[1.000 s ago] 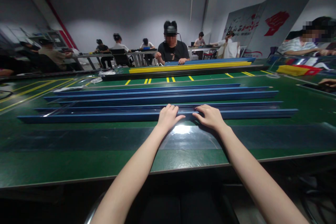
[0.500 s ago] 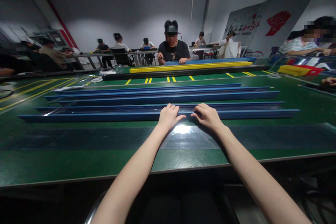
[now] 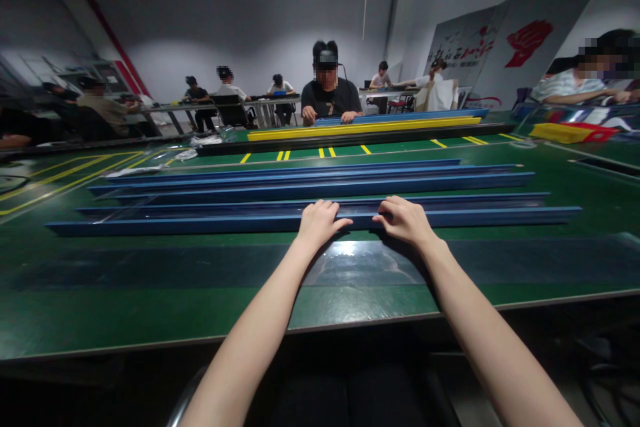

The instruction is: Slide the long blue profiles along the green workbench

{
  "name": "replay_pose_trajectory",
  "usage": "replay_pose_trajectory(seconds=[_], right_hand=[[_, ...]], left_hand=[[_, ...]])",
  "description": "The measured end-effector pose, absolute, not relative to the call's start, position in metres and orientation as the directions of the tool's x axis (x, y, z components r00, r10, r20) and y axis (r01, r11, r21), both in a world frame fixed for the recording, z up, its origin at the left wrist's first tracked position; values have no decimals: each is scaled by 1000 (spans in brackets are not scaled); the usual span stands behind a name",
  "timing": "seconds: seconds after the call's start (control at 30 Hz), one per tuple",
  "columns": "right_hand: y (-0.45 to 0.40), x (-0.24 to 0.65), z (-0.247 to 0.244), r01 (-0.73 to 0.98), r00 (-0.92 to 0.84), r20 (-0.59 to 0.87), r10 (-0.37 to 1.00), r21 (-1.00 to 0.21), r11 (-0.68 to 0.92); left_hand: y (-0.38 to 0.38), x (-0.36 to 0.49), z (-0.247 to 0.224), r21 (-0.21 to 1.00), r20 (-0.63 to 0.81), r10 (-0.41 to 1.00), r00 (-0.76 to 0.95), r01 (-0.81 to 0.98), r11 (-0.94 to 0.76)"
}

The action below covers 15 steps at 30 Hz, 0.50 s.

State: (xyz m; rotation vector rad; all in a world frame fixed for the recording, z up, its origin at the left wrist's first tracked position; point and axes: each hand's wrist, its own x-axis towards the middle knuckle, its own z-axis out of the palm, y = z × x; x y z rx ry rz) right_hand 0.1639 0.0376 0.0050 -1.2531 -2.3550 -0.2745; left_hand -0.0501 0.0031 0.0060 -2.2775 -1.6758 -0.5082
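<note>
A long blue channel strip (image 3: 175,225) lies crosswise on the green table, a clear film showing inside it. My left hand (image 3: 320,221) is closed over its near wall left of the middle, fingers on the far side and thumb on the near face. A short gap to the right, my right hand (image 3: 404,220) grips the same strip with curled fingers, its fingertips partly hidden. Under my wrists a flat transparent plastic sheet (image 3: 200,263) stretches along the table, shining where light hits it.
More blue strips (image 3: 320,185) lie parallel just beyond. Farther back are a yellow strip (image 3: 365,128) and a black strip (image 3: 230,147). A person (image 3: 327,97) sits opposite with hands on another blue strip. A yellow and red tray (image 3: 565,135) stands at right. The table edge (image 3: 360,325) runs close to me.
The nearest blue strip has slid a little to the right, both my hands moving with it. At the far right, another person's hand has left the table edge area.
</note>
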Motion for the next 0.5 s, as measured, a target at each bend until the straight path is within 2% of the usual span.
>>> replay_pose_trajectory(seconds=[0.5], right_hand=[[38, 179, 8, 867, -391, 492, 777, -84, 490]], left_hand=[[4, -50, 6, -41, 362, 893, 268, 961, -272]])
